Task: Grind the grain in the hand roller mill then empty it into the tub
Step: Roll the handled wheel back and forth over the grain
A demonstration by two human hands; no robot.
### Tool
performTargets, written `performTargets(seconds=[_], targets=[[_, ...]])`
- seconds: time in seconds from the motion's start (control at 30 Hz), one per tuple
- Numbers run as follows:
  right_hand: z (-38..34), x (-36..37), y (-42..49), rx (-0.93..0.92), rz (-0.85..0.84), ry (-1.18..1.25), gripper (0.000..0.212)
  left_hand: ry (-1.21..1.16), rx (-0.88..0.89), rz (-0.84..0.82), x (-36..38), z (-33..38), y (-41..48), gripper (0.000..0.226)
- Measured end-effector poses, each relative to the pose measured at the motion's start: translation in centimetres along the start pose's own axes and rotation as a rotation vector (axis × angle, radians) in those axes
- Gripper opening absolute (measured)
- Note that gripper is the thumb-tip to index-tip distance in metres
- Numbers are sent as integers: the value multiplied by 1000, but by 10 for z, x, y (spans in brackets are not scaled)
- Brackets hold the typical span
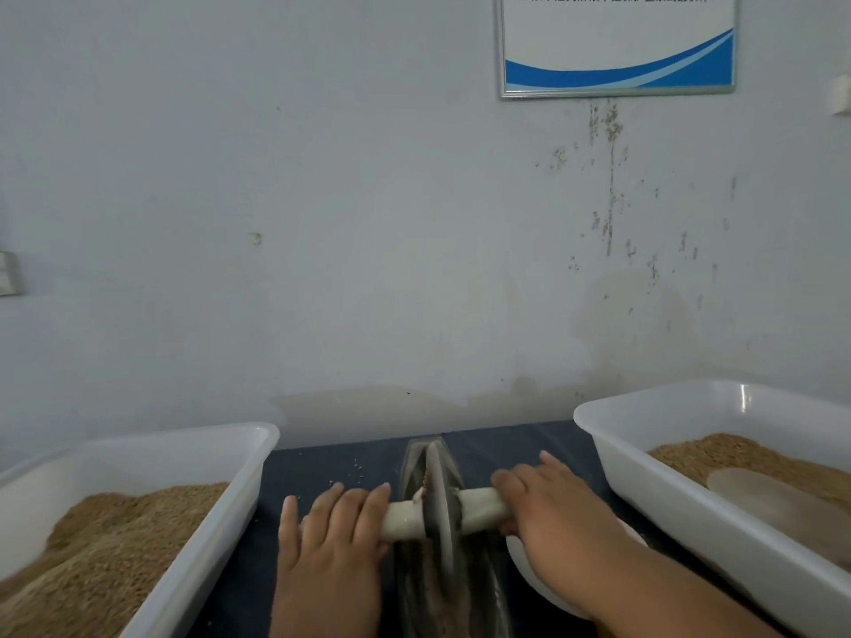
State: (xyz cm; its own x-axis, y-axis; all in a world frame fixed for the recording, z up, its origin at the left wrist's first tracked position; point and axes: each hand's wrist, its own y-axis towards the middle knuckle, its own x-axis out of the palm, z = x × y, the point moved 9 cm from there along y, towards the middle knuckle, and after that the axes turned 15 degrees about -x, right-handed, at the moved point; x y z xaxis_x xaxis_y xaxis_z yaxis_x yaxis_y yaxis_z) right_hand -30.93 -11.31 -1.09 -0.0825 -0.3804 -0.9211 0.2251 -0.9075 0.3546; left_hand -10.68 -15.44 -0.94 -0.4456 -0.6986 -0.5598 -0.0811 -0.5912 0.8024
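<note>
The hand roller mill is a dark boat-shaped trough (411, 458) with a grey stone wheel (438, 508) standing in it on a pale axle. A little grain shows in the trough beside the wheel. My left hand (331, 541) lies over the left handle (403, 520), fingers stretched forward across it. My right hand (548, 513) presses on the right handle (481, 506) in the same way. A white tub (221, 437) with brown grain (115, 545) stands to the left. A second white tub (644, 402) with grain (718, 453) stands to the right.
A pale flat scoop-like piece (778, 508) lies in the right tub. A white bowl (543, 580) sits under my right forearm. The mill stands on a dark blue table cover (345, 462) against a grey wall, with a framed poster (617, 43) above.
</note>
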Motion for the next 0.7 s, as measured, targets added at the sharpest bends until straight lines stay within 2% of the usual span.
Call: performTargets(seconds=[0.07, 0.17, 0.27, 0.33, 0.53, 0.6, 0.7], targets=[[1, 2, 5, 30, 62, -25, 42, 6, -23, -11, 6, -2, 0, 52], [3, 3, 6, 71, 54, -61, 44, -8, -16, -42, 8, -2, -1, 53], [3, 3, -1, 48, -25, -43, 31, -24, 33, -106, 4, 2, 2, 61], [3, 3, -5, 15, -121, -25, 26, -25, 100, -185, -5, 10, 6, 59], [4, 27, -7, 5, -632, 66, 43, 73, 205, -489, -28, 19, 1, 48], [1, 22, -9, -26, -580, 126, 37, 101, 238, -442, -36, 20, 4, 40], [-3, 7, -16, -84, -374, 144, 23, 129, 133, -448, -29, 11, 5, 46]])
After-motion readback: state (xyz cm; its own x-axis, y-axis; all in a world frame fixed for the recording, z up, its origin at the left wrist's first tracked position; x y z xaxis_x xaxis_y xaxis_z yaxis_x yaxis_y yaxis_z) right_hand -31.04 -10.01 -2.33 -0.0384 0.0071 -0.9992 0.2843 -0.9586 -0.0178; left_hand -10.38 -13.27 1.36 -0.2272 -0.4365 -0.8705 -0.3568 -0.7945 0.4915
